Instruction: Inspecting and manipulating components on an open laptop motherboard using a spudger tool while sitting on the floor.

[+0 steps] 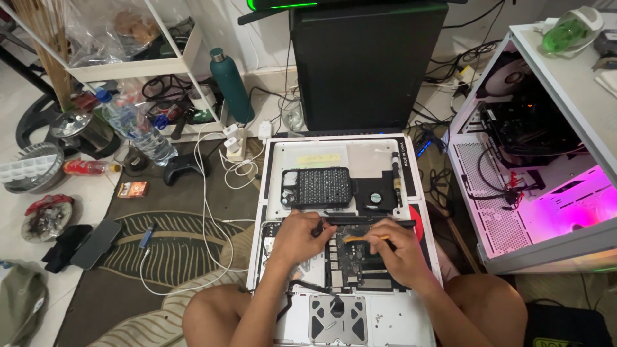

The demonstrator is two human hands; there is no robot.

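Observation:
An opened silver laptop (398, 321) lies on the floor between my knees, its dark circuit board (350, 260) exposed. My left hand (297, 238) rests on the board's left part, fingers curled near a black strip at the board's top edge. My right hand (400, 247) grips a thin orange tool (361, 238) whose tip points left onto the board. Behind the hands, a black tray of screwdriver bits (318, 187) and a small black fan (376, 196) lie on a white panel (366, 154).
A black tower case (366, 64) stands behind the panel. An open white computer case (533, 180) glows pink at right. At left are a green bottle (230, 83), a clear water bottle (138, 128), a black game controller (183, 168), white cables (209, 218) and a phone (96, 243).

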